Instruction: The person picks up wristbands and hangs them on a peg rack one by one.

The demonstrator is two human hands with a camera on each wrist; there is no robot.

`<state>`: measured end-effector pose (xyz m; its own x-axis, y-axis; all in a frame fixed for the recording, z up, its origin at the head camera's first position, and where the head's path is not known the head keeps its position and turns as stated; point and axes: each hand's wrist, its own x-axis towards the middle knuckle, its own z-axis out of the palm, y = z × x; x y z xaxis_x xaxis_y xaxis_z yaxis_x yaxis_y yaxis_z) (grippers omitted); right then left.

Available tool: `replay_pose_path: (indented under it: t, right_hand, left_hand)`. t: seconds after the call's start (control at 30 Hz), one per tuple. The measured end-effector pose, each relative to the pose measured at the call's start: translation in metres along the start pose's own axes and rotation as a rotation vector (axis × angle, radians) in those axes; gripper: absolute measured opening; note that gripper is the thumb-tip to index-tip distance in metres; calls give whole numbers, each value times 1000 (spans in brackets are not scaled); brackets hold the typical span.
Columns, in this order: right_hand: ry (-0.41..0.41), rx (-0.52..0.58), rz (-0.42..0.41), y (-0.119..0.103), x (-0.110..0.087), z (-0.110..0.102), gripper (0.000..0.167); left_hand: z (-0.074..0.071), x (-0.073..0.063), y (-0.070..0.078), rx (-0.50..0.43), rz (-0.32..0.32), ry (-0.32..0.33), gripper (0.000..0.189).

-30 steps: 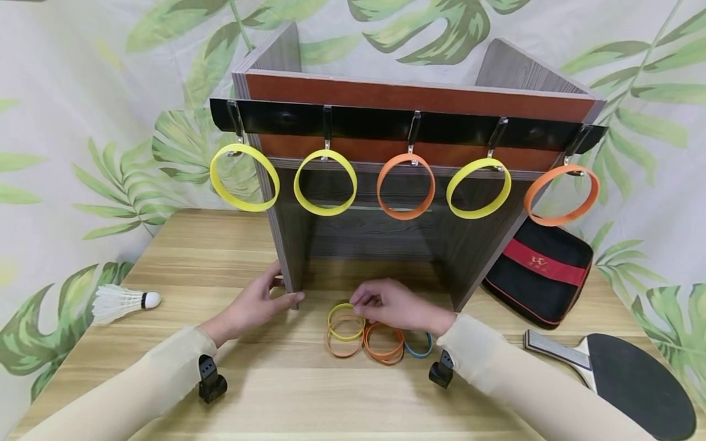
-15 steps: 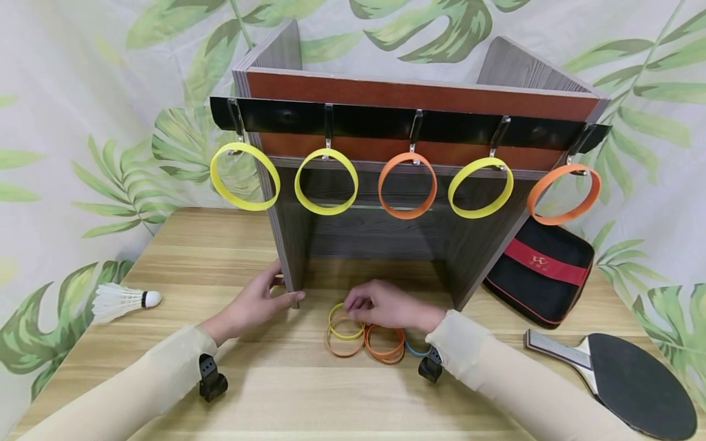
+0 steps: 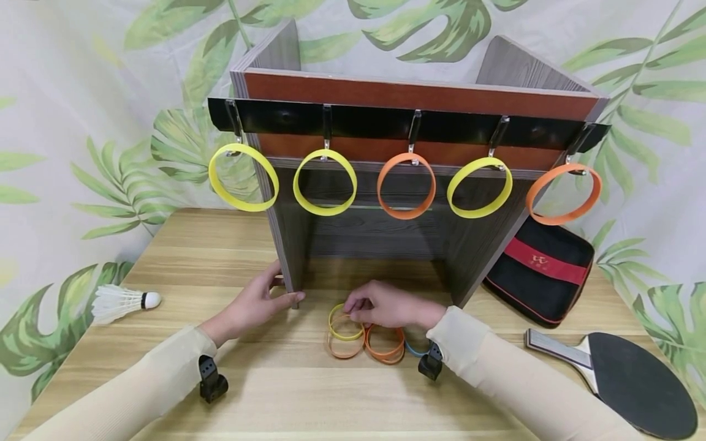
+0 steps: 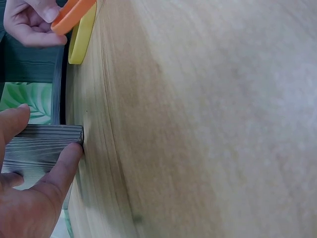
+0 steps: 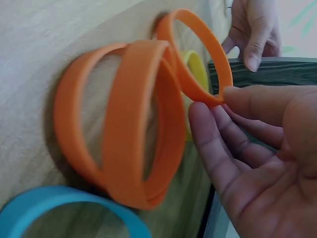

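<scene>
My right hand [image 3: 383,304] pinches an orange silicone wristband [image 5: 228,74] between thumb and fingertip. In the right wrist view that band leans tilted over a yellow wristband [image 5: 198,69], beside overlapping orange wristbands [image 5: 126,124] and a blue wristband [image 5: 54,198]. From the head, the pile lies on the table in front of the stand, with part of it hidden by the right hand. My left hand [image 3: 261,303] grips the front lower edge of the grey wooden stand's left side panel [image 4: 39,144], thumb on one face and fingers on the other.
Across the stand's top front runs a black strip [image 3: 369,125] whose several hooks each carry a hanging yellow or orange wristband [image 3: 406,212]. A shuttlecock [image 3: 124,301] lies left. At right are a black-and-red case [image 3: 543,269] and a table tennis bat [image 3: 640,386].
My right hand has shifted slightly left over the wristbands and now pinches the orange one, part-lifted at one side. The left hand stays on the panel.
</scene>
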<state>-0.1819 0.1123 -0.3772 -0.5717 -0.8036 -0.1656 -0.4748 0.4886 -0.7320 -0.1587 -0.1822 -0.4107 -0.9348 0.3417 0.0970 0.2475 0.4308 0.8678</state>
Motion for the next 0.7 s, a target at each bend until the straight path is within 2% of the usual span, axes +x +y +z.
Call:
replay_pose_path:
  t: [0.13,0.33,0.53,0.7]
  right_hand:
    - [-44,9,8,-4,-2,-4,18]
    - [-100,83,65,-13,-7,-7,16]
    - [-78,67,-24,-29,-11,-13,16]
    - [-46,172,-88,-53,-14,-18,18]
  left_hand:
    - [0,0,0,-10,-2,-2,67]
    - [0,0,0,-12,-10,-10,69]
    - [0,0,1,-28,-14,-13,68]
    - [0,0,1,-26,-4,-7,68]
